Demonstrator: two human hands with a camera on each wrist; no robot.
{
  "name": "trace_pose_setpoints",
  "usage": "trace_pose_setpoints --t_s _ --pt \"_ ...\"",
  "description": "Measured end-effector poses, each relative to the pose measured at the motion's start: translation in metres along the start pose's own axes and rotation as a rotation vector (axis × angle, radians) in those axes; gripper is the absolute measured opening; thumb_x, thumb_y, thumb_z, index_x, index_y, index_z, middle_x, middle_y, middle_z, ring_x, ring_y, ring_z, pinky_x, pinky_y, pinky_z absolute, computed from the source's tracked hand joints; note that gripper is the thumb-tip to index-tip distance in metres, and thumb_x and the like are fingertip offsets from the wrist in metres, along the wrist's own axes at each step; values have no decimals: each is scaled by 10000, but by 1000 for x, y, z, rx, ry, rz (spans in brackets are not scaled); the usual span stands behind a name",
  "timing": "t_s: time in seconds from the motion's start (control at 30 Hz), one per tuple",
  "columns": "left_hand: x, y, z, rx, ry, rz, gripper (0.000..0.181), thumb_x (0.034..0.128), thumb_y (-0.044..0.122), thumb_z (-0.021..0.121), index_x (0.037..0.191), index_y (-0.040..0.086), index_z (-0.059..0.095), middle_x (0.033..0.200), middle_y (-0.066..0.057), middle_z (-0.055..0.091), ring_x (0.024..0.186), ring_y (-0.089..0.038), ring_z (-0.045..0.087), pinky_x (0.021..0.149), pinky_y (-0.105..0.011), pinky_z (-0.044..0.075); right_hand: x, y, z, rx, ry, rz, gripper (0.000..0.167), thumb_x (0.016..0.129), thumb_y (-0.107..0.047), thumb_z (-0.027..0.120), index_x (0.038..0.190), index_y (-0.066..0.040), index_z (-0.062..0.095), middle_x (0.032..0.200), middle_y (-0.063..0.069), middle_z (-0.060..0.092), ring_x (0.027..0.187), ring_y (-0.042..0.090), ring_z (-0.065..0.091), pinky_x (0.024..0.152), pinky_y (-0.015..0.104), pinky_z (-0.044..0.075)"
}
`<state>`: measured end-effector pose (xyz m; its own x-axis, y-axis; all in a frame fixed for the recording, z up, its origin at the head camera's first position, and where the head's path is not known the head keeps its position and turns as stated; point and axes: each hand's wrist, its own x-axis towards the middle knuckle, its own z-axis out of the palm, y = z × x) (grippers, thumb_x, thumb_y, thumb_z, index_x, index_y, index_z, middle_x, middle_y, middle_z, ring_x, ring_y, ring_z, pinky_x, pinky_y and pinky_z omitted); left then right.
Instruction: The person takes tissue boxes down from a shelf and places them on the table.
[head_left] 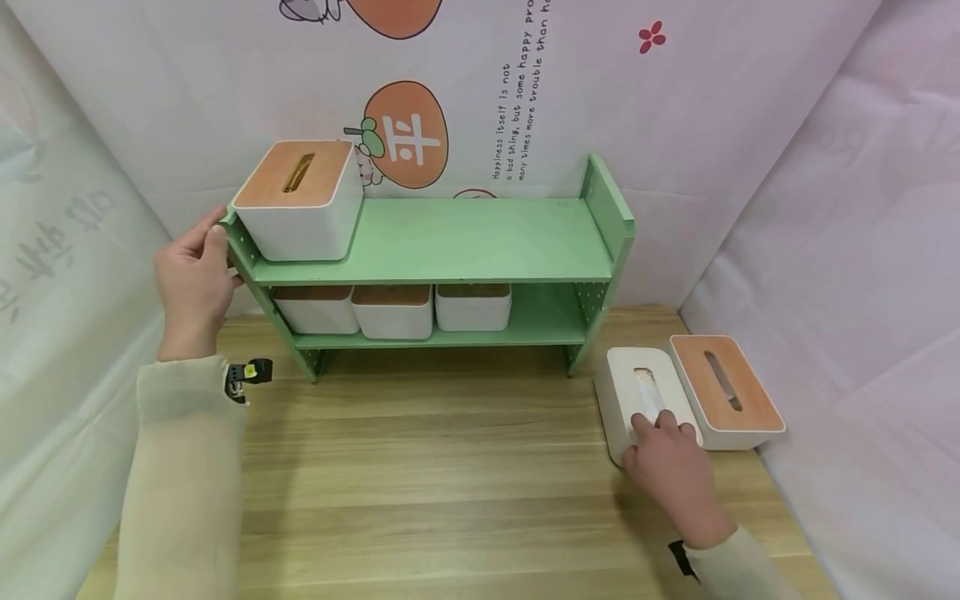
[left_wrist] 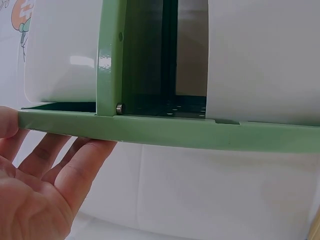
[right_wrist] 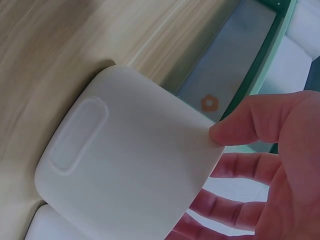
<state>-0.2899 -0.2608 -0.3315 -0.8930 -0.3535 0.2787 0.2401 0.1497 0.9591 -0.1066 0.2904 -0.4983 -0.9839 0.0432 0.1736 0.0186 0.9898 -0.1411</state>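
Observation:
At the upper left, my left hand [head_left: 197, 279] grips the side panel of a green two-tier shelf [head_left: 480, 242]. The left wrist view shows the fingers against the panel's outer face and the thumb at its edge [left_wrist: 70, 120]. Down at the right, my right hand [head_left: 672, 471] holds the near end of a white tissue box [head_left: 618, 392] standing on the table. Its thumb presses the near face while the fingers lie over the top, as the right wrist view shows [right_wrist: 125, 150]. Right beside this box is a white tissue box with a wood-coloured lid [head_left: 727, 383].
On the shelf's top tier, at the left, stands a wood-lidded tissue box [head_left: 300, 229]. Three boxes stand on the lower tier: a left one [head_left: 315, 315], a middle one [head_left: 393, 321] and a right one [head_left: 472, 312]. White printed cloth [head_left: 525, 100] hangs behind the wooden table [head_left: 420, 483] and along its sides.

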Motion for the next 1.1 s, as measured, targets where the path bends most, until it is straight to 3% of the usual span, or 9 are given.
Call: trace_pose_setpoints --t_s 0.13,0.2,0.47,0.67,0.9,1.1 --pt "0 0 0 -24 -7 -10 321 1043 294 513 1339 304 636 1434 -52 538 1092 -149 655 666 -211 573 0 7 0 -11 22 -23 141 792 -109 636 859 -54 525 777 170 417 636 362 389 439 434 381" --pt "0 0 0 8 -3 -2 328 1044 304 507 1348 303 630 1429 -51 543 1077 -140 660 659 -206 575 0 9 0 -8 25 -23 146 791 -110 637 867 -49 527 777 179 419 632 371 391 445 447 386" --pt "0 1 0 3 -3 16 322 1045 281 505 1338 292 638 1421 -82 547 1043 -127 672 639 -206 579 -1 14 2 5 -17 21 164 821 -129 612 955 -64 544 835 185 418 683 378 388 382 415 359" --pt "0 0 0 6 2 16 322 1041 284 513 1336 287 642 1409 -84 558 1022 -120 680 647 -219 578 0 14 4 -2 -6 21 185 818 -137 621 933 -42 513 850 194 419 702 389 394 384 423 361" --pt "0 0 -1 -41 -11 -5 337 1039 274 525 1357 249 631 1421 -84 546 1041 -152 679 666 -240 578 1 17 -3 -17 -10 -7 225 801 -145 628 882 9 485 853 229 458 701 396 438 473 494 425" --pt "0 0 -2 -23 -21 -17 336 1044 291 508 1362 290 615 1452 -49 518 1156 -211 625 695 -226 575 8 10 -12 25 90 -39 229 818 -191 623 819 -2 495 749 182 431 653 374 440 477 462 398"
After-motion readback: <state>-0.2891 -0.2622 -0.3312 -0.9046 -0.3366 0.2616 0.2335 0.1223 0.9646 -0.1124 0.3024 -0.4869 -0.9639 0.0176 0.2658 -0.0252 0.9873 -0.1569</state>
